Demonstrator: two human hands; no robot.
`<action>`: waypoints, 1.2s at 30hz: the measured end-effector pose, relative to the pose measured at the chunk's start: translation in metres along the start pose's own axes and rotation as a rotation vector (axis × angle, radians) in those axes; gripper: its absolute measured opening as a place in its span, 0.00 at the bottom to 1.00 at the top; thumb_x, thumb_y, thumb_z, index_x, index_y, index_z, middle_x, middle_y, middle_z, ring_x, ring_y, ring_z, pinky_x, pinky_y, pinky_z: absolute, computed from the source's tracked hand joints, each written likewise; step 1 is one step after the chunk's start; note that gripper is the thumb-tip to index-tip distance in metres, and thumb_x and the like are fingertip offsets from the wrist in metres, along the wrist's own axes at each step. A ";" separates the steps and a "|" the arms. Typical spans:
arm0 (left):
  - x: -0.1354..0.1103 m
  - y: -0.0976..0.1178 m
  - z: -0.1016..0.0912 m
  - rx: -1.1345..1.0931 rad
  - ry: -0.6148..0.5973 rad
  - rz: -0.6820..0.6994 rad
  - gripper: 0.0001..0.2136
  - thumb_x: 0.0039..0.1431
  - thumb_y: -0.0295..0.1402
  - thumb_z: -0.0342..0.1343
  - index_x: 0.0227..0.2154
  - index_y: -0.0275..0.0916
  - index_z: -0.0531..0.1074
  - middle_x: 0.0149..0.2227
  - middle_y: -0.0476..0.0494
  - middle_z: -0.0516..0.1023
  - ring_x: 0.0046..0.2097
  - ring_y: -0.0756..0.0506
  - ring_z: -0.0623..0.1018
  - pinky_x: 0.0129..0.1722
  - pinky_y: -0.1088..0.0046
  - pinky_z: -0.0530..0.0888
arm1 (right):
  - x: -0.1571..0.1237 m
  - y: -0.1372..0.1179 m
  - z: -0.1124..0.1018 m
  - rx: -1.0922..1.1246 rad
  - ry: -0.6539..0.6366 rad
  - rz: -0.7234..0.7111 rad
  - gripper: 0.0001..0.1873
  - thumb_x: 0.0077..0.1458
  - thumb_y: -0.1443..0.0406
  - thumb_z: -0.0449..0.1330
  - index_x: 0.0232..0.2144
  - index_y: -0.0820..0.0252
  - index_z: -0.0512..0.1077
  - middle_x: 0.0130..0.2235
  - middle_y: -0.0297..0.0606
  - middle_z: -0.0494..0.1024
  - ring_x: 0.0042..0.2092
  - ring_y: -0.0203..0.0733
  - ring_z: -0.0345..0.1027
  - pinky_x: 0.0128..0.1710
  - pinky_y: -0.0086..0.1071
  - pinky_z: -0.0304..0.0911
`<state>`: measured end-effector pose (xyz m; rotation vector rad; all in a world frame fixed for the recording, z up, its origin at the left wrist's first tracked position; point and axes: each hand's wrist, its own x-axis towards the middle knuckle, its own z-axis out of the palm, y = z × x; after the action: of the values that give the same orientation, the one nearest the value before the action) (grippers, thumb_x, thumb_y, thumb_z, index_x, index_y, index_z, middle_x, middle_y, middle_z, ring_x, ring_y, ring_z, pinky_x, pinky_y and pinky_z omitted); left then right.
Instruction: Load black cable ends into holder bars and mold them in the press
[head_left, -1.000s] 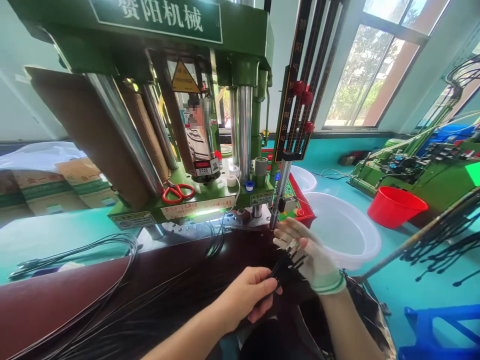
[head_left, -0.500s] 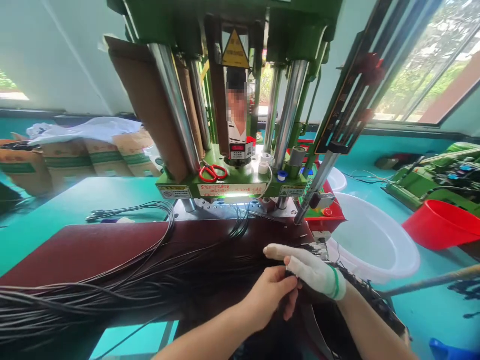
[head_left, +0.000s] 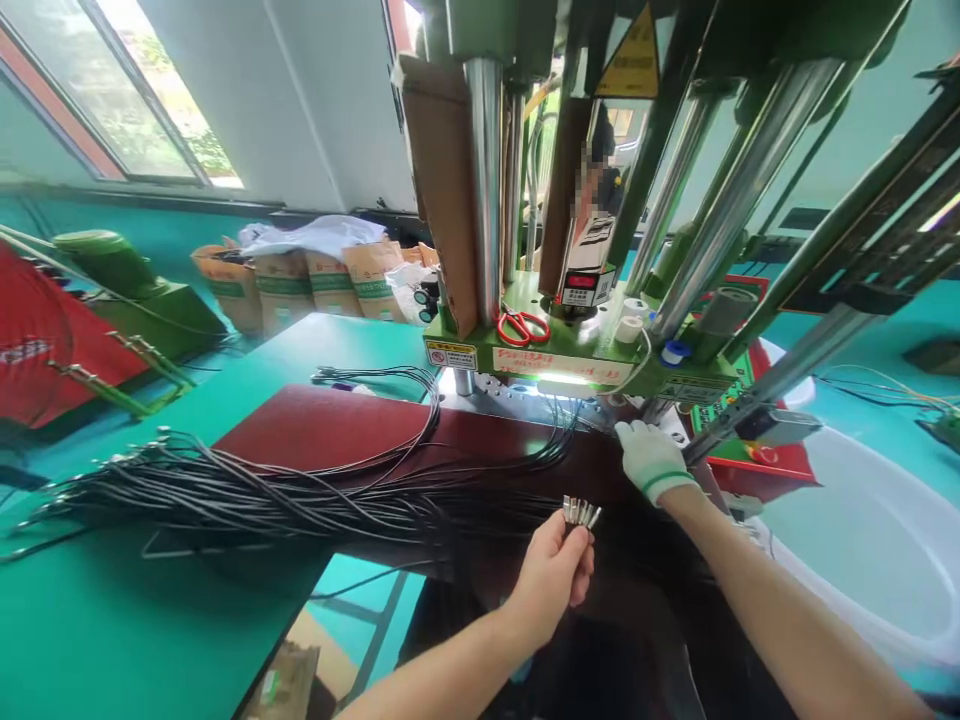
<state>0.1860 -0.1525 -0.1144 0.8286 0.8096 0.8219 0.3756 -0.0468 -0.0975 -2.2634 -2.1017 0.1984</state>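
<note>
Over maroon mat [head_left: 322, 425], my left hand [head_left: 551, 582] clamped on metal-tipped cables [head_left: 579, 512]; gloved right hand [head_left: 651, 462] flat, fingers together, beside press base [head_left: 570, 365].

Red-handled scissors [head_left: 523, 327] lie on the green press bed [head_left: 592, 335].

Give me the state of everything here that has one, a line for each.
Left hand: gripping black cable ends, metal terminals sticking out.
Right gloved hand: open.
Black cable bundle: loose, draped over the maroon mat.
Red-handled scissors: closed, lying on the press bed.
Press work light: lit.
</note>
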 end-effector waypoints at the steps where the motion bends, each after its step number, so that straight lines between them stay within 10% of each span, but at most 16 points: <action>1: 0.000 0.001 -0.002 0.010 0.005 0.014 0.12 0.52 0.41 0.49 0.27 0.38 0.59 0.19 0.57 0.60 0.14 0.59 0.56 0.11 0.82 0.50 | 0.001 -0.001 -0.001 0.000 -0.041 -0.006 0.22 0.43 0.73 0.52 0.44 0.71 0.66 0.42 0.59 0.69 0.45 0.61 0.63 0.42 0.49 0.54; 9: 0.000 0.000 -0.008 0.014 -0.042 -0.043 0.15 0.50 0.46 0.52 0.31 0.41 0.57 0.18 0.61 0.51 0.14 0.60 0.51 0.12 0.84 0.46 | -0.077 0.016 -0.041 0.234 -0.254 0.052 0.05 0.43 0.67 0.50 0.25 0.60 0.65 0.23 0.35 0.69 0.25 0.37 0.64 0.23 0.28 0.58; 18: 0.011 0.000 0.022 0.033 -0.254 -0.241 0.17 0.40 0.42 0.61 0.24 0.37 0.59 0.15 0.61 0.53 0.13 0.60 0.50 0.12 0.82 0.43 | -0.167 0.002 0.013 1.560 -0.039 0.327 0.18 0.52 0.53 0.52 0.41 0.58 0.61 0.17 0.22 0.61 0.11 0.27 0.48 0.06 0.20 0.47; 29: 0.012 -0.003 0.036 0.222 -0.263 -0.275 0.14 0.45 0.42 0.56 0.21 0.37 0.62 0.14 0.60 0.52 0.13 0.59 0.49 0.12 0.80 0.43 | -0.163 -0.010 0.026 1.549 0.109 0.287 0.20 0.55 0.53 0.49 0.42 0.62 0.65 0.15 0.25 0.63 0.11 0.28 0.50 0.07 0.21 0.46; 36: 0.010 -0.012 0.033 0.386 -0.202 -0.063 0.10 0.49 0.38 0.53 0.21 0.36 0.63 0.15 0.58 0.54 0.16 0.57 0.53 0.16 0.79 0.51 | -0.164 -0.019 0.021 1.449 0.135 0.222 0.20 0.55 0.53 0.49 0.40 0.62 0.66 0.14 0.25 0.60 0.11 0.27 0.49 0.08 0.20 0.44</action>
<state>0.2224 -0.1590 -0.1131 1.2009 0.8214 0.5209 0.3431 -0.2098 -0.1061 -1.4271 -0.9182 1.0801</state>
